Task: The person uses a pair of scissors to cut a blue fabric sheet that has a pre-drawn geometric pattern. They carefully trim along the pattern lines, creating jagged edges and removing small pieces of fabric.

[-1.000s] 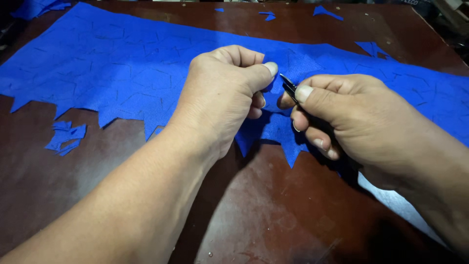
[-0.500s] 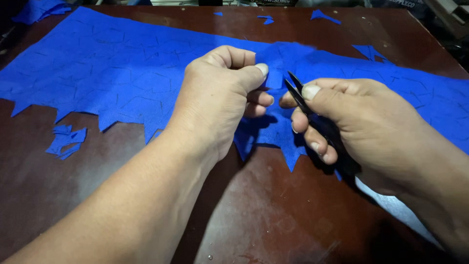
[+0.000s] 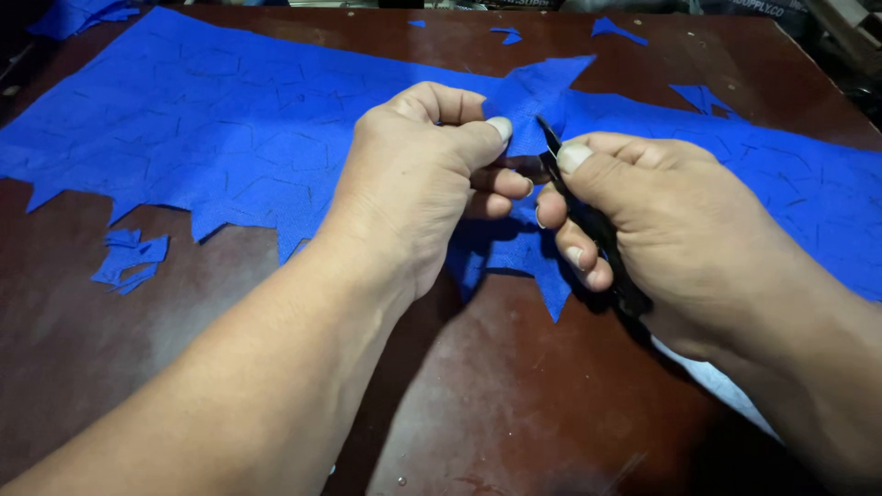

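Pinching the blue fabric [image 3: 230, 138] up off the brown table [image 3: 514, 404] with my left hand [image 3: 418, 179] keeps it taut, so the small black snips [image 3: 588, 220] gripped in my right hand [image 3: 671, 230] meet its raised edge.

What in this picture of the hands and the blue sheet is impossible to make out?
- Head view: most of the black tool is buried in the right hand; only its tips and one end show.
- Where the tips meet the blue sheet is covered by the left hand.
- The sheet's right end runs past the frame edge.
- The pale thing under the right wrist is mostly covered.
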